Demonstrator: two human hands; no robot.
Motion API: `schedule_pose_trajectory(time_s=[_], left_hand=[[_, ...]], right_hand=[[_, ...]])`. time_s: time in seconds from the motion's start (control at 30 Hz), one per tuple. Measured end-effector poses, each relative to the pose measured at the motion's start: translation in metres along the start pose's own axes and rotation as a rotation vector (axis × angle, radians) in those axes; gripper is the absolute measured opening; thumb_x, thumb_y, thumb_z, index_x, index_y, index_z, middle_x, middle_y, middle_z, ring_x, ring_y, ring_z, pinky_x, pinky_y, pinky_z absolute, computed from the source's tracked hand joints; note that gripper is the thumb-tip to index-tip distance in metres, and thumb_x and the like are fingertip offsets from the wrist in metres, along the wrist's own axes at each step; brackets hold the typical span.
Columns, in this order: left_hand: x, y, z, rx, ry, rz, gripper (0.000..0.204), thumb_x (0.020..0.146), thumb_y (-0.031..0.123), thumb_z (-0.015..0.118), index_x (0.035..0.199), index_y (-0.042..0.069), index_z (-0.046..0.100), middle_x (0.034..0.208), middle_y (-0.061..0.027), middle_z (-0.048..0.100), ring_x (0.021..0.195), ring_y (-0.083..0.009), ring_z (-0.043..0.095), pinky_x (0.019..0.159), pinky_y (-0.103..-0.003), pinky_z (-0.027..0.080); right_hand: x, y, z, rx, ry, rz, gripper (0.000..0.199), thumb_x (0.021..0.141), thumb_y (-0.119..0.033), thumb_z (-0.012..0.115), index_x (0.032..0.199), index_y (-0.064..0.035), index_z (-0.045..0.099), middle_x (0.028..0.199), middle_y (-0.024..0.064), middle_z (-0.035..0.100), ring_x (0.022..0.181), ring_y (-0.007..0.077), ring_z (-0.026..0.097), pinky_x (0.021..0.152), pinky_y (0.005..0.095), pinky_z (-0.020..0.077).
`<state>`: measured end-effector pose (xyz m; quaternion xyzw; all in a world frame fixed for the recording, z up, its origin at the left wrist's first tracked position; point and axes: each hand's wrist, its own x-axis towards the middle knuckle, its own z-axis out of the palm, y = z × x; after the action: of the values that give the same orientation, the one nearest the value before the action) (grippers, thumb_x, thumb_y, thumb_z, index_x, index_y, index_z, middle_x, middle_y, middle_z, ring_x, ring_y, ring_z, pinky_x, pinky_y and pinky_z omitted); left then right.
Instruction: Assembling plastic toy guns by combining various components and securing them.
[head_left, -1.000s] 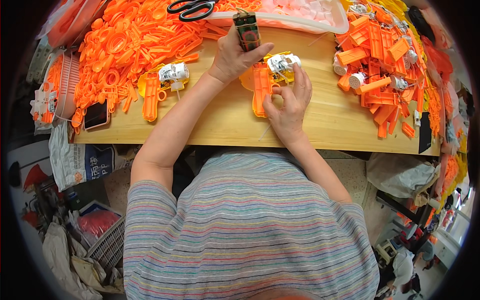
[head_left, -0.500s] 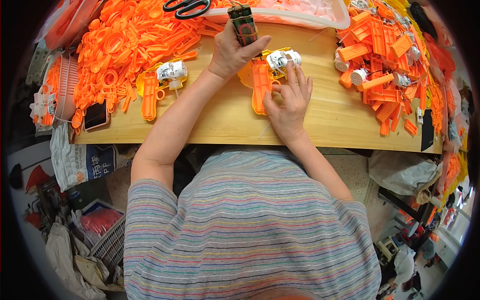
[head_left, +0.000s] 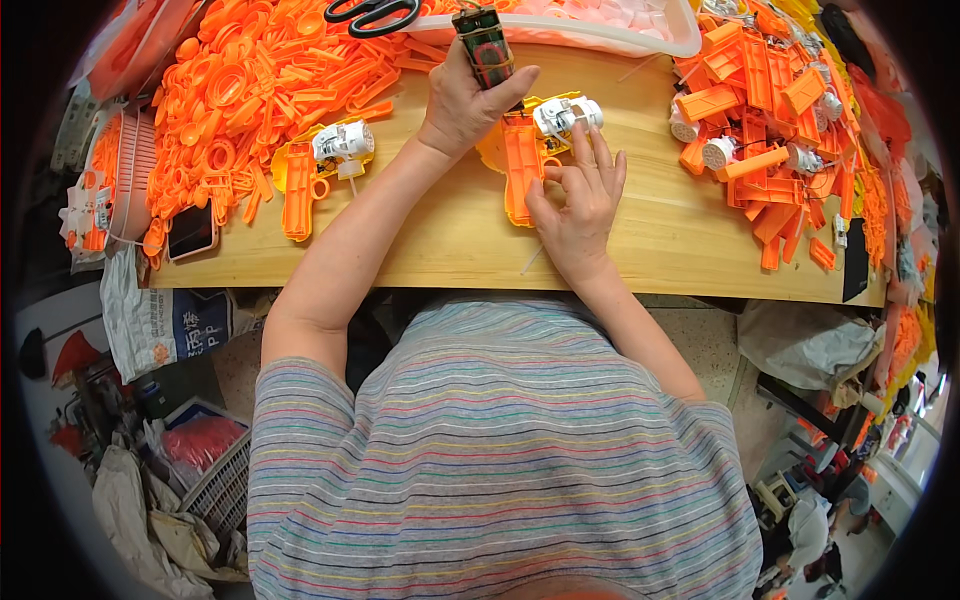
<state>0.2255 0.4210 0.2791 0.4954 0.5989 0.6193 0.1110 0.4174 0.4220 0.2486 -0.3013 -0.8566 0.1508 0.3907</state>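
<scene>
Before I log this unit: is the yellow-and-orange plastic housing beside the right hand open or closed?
Open: the housing shows its ribbed inside, with a white plastic cylinder exposed.

Orange-yellow assembly (head_left: 523, 165) lies near a dark, possibly banded pack (head_left: 487, 52).

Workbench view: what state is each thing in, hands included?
Left hand: closed, gripping
Dark green block: held, tilted
Right hand: partly curled
Central toy gun: open, inner parts exposed
Left toy gun: open, inner parts exposed, untouched
Smartphone: screen dark
Plastic tub: lidless
Black scissors: open or shut unclear
</scene>
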Motion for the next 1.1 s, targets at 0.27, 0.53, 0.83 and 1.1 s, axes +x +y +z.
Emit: schedule_pose_trajectory(time_s=[0.27, 0.53, 0.83, 1.1], left_hand=[[0.067, 0.045, 0.014, 0.013, -0.099, 0.199, 0.028, 0.084, 0.015, 0.075, 0.092, 0.004, 0.051, 0.069, -0.0006, 0.055, 0.06, -0.0088, 0.056, 0.054, -0.028, 0.046], [0.173, 0.011, 0.058, 0.595, -0.453, -0.097, 0.038, 0.071, 0.028, 0.07, 0.095, -0.002, 0.065, 0.076, -0.0182, 0.069, 0.072, -0.0274, 0.069, 0.065, -0.037, 0.055], [0.15, 0.033, 0.067, -0.153, -0.097, 0.026, 0.03, 0.079, 0.028, 0.076, 0.086, 0.004, 0.062, 0.069, 0.0006, 0.063, 0.06, -0.0109, 0.059, 0.057, -0.028, 0.049], [0.046, 0.029, -0.003, -0.106, -0.037, 0.09, 0.026, 0.085, 0.021, 0.076, 0.08, 0.007, 0.054, 0.065, 0.0039, 0.052, 0.057, -0.0052, 0.047, 0.051, -0.024, 0.04]], right_hand=[[-0.001, 0.002, 0.0, -0.014, 0.005, 0.016, 0.015, 0.073, -0.014, 0.072, 0.08, -0.0072, 0.06, 0.143, 0.0187, 0.049, 0.134, 0.0383, 0.041, 0.11, 0.062, 0.0201], [-0.001, -0.002, -0.002, -0.011, -0.006, 0.034, 0.018, 0.071, -0.015, 0.073, 0.082, -0.0074, 0.059, 0.144, 0.0159, 0.047, 0.135, 0.041, 0.037, 0.11, 0.0646, 0.0182], [0.0, -0.002, -0.003, -0.002, -0.013, 0.043, 0.019, 0.072, -0.017, 0.074, 0.083, -0.0071, 0.062, 0.144, 0.0151, 0.047, 0.135, 0.0417, 0.037, 0.108, 0.0657, 0.0195], [0.003, -0.002, -0.003, -0.003, -0.023, 0.055, 0.018, 0.072, -0.015, 0.074, 0.083, -0.0066, 0.062, 0.142, 0.0142, 0.049, 0.133, 0.0402, 0.039, 0.108, 0.0648, 0.0208]])
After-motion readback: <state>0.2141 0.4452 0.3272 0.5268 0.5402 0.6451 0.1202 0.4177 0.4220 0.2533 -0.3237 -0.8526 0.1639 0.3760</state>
